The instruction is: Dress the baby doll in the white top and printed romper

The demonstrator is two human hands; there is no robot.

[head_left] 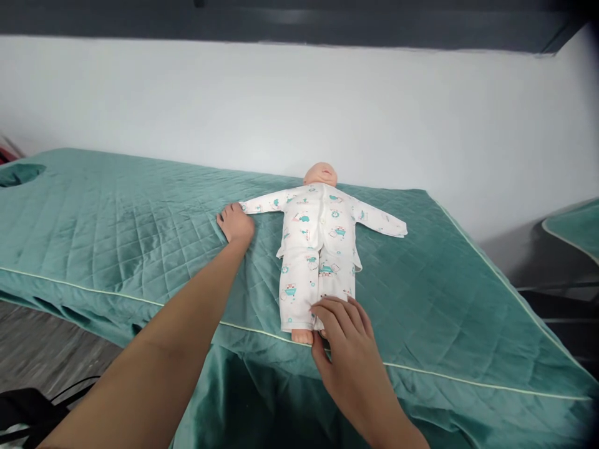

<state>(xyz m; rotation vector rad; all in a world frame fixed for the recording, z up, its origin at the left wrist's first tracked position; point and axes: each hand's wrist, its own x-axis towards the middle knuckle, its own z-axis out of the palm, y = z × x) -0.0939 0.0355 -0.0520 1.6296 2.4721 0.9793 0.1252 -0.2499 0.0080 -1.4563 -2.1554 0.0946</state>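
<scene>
A baby doll (322,174) lies on its back, wearing a white printed shirt (304,215) and matching trousers (298,287). Its arms are stretched out to both sides. My left hand (236,223) rests on the quilted cover beside the cuff of the left-hand sleeve; its fingers are loosely bent and apart, and its thumb is hidden. At the bottom of the right-hand trouser leg, my right hand (350,340) has its fingers over the cloth and its thumb below, closed on the hem. One bare doll foot (302,337) shows under the other trouser leg; the second is mostly covered by my hand.
A green quilted cover (140,218) with pale piping spreads over the bed, which has a face hole (21,175) at the far left. Behind it stands a white wall (210,100). Another green padded surface (575,227) is at the right, and a black object (28,408) sits lower left.
</scene>
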